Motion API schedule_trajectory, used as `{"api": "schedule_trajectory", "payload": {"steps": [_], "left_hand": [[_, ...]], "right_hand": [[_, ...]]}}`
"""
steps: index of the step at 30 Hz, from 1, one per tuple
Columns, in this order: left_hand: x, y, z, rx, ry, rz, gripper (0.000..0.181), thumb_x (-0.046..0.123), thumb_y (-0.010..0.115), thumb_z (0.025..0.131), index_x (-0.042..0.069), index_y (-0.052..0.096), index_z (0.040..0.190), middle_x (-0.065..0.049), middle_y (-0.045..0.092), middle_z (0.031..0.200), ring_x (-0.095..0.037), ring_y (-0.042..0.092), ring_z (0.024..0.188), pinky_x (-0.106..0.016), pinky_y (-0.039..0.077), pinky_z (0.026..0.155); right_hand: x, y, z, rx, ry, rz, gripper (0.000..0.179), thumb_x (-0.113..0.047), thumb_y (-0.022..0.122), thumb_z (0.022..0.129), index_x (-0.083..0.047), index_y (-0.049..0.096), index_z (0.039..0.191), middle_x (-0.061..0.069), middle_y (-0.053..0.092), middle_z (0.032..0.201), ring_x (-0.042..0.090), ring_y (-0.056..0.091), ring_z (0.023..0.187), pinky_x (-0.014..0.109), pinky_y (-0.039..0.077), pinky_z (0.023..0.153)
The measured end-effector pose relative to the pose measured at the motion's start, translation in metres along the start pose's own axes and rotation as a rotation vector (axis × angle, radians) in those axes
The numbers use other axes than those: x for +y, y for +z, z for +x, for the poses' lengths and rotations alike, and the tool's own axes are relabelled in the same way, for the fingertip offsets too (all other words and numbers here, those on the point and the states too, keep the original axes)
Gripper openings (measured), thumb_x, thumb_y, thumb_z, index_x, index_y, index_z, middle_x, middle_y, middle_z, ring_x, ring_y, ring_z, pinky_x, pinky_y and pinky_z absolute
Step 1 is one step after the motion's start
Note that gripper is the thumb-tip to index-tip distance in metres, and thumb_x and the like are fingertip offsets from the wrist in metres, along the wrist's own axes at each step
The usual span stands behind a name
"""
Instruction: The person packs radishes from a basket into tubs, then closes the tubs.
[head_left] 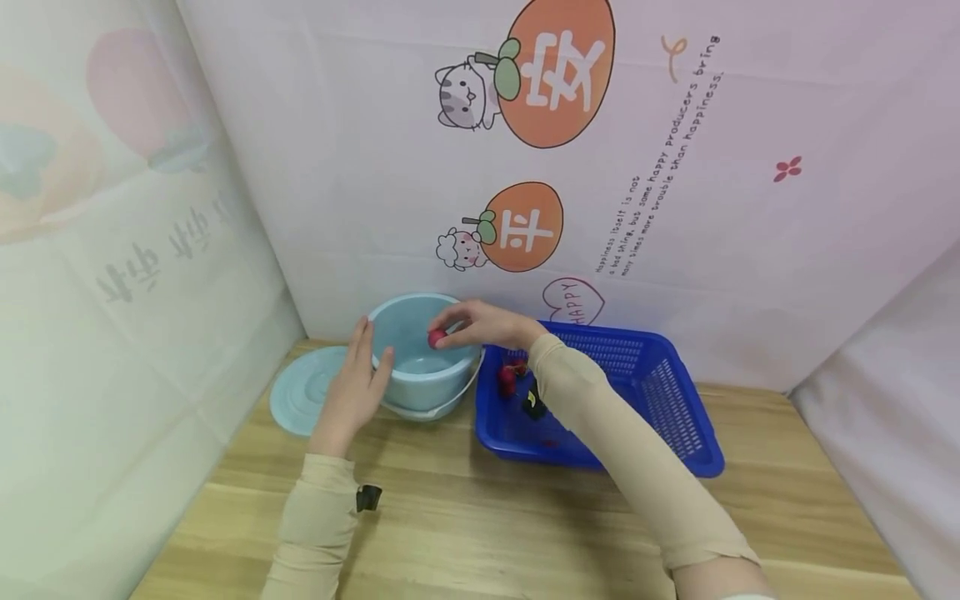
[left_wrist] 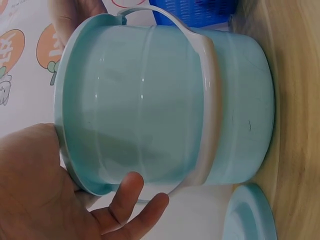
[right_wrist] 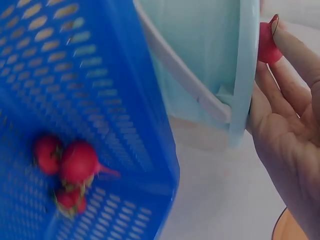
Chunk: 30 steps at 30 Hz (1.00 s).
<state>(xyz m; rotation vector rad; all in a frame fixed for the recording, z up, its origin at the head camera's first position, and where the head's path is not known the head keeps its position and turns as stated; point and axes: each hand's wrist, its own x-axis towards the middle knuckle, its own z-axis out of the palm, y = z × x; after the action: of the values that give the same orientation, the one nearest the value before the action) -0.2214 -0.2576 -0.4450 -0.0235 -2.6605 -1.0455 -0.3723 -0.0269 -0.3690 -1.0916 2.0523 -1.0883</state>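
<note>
My right hand (head_left: pixel 480 323) pinches a red radish (head_left: pixel 437 337) between thumb and fingers over the mouth of a light blue bucket (head_left: pixel 423 390). In the right wrist view the radish (right_wrist: pixel 269 44), with its thin root, shows just past the bucket's rim (right_wrist: pixel 246 75). My left hand (head_left: pixel 358 385) rests against the left side of the rim, its fingers fairly straight. From the left wrist, this hand (left_wrist: pixel 55 185) is seen beside the rim, with the bucket's white handle (left_wrist: pixel 209 115) hanging down the outer wall.
A blue perforated basket (head_left: pixel 675 354) stands right of the bucket. Several radishes (right_wrist: pixel 80 161) and a dark object with a yellow mark (head_left: pixel 534 403) lie in it. The round light blue lid (head_left: pixel 296 392) lies left of the bucket. A printed cloth (head_left: pixel 375 167) hangs behind the wooden table (head_left: pixel 450 517).
</note>
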Motion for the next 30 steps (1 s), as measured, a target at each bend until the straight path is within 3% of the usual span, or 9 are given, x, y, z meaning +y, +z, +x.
{"api": "schedule_trajectory", "payload": {"steps": [5,13,21,30], "left_hand": [[-0.001,-0.002,0.002,0.009,0.013,0.014,0.076,0.050,0.031,0.115,0.001,0.010,0.169,-0.014,0.004,0.177,-0.049,0.039,0.148,-0.070,0.039,0.112],[-0.001,0.001,0.004,-0.032,-0.012,0.008,0.079,0.056,0.029,0.113,0.005,0.008,0.170,-0.008,0.001,0.178,-0.048,0.038,0.149,-0.073,0.037,0.111],[0.002,-0.005,0.004,-0.040,-0.014,0.017,0.079,0.056,0.028,0.113,0.005,0.006,0.170,-0.008,-0.001,0.178,-0.048,0.037,0.149,-0.071,0.038,0.112],[-0.003,-0.003,0.002,-0.049,-0.027,0.020,0.080,0.057,0.028,0.113,0.006,0.006,0.170,-0.008,-0.001,0.178,-0.046,0.027,0.155,-0.074,0.033,0.114]], "right_hand": [[-0.006,-0.001,0.006,-0.056,0.016,-0.069,0.035,-0.013,0.076,0.099,-0.001,0.070,0.132,0.006,0.071,0.128,0.022,0.060,0.127,0.036,0.047,0.113],[-0.016,-0.005,0.004,-0.106,0.085,-0.138,0.035,-0.012,0.077,0.098,-0.001,0.069,0.130,0.009,0.068,0.128,0.030,0.058,0.130,0.037,0.047,0.113],[-0.021,-0.005,0.006,-0.098,0.078,-0.184,0.035,-0.013,0.077,0.099,-0.001,0.069,0.131,0.009,0.069,0.128,0.028,0.059,0.128,0.037,0.047,0.113],[-0.018,0.000,0.006,-0.106,0.088,-0.195,0.030,-0.014,0.078,0.098,-0.006,0.072,0.126,0.006,0.070,0.124,0.028,0.060,0.125,0.035,0.051,0.106]]}}
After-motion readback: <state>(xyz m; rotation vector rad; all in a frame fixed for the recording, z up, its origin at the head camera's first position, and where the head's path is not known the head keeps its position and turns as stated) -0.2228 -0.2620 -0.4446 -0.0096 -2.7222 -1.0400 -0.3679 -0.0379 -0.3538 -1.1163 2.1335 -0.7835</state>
